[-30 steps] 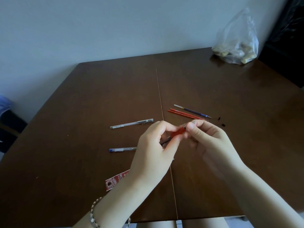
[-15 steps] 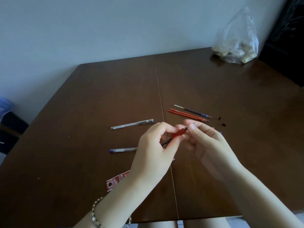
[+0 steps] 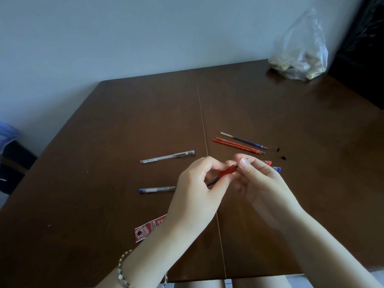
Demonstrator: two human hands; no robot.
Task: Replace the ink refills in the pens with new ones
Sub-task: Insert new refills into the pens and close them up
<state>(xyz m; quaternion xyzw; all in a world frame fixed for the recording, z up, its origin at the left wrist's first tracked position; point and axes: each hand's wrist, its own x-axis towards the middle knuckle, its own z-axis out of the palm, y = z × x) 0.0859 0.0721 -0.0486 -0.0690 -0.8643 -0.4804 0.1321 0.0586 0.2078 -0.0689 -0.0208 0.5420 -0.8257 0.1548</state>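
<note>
Above the middle of the brown table (image 3: 124, 125), my left hand (image 3: 197, 190) grips a pen with a red grip section (image 3: 226, 172). My right hand (image 3: 261, 183) pinches that pen's tip end between thumb and fingers. Two red refills (image 3: 236, 145) and a blue refill (image 3: 243, 140) lie side by side on the table just beyond my hands. A red cap (image 3: 269, 162) and a blue cap (image 3: 277, 169) peek out behind my right hand. A clear pen (image 3: 167, 157) and a blue-ended pen (image 3: 156, 189) lie to the left.
Two tiny black caps (image 3: 278, 149) lie right of the refills. A red printed packet (image 3: 145, 231) sits near the front edge under my left forearm. A clear plastic bag (image 3: 299, 57) stands at the far right corner. A seam runs down the table's middle.
My right hand has shifted slightly back along the pen tip, uncovering the red and blue caps behind it. My left hand keeps its hold on the pen.
</note>
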